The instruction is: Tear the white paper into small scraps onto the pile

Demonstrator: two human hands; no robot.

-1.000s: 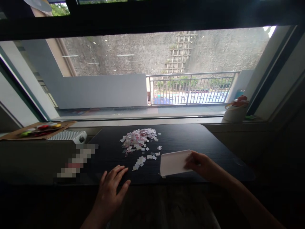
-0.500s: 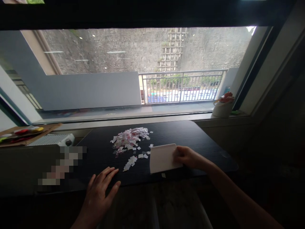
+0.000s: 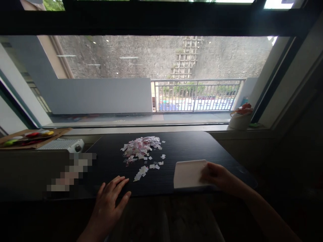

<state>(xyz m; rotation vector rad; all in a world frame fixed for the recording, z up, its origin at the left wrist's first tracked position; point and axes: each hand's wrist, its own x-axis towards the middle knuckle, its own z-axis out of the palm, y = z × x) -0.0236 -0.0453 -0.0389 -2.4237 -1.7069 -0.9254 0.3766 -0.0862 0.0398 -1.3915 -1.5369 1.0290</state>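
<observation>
My right hand grips the right side of a stiff white card, fingers partly hidden behind it. The card is near the front edge of a black table, tilted so that its pale face shows. My left hand rests at the table's front edge with fingers spread and holds nothing. Between the hands and farther back lies a heap of small white and pinkish paper scraps. A smaller cluster of scraps lies in front of the heap, with several loose pieces to its right.
Behind the table runs a window sill below a large window. A white bucket with orange items in it stands at the sill's right. On the left are a white heater-like box and a cardboard sheet bearing colourful items.
My right hand has moved the card to the right, away from the scraps. A small scrap at the front edge no longer shows. My left hand stays in place; the view shifts slightly.
</observation>
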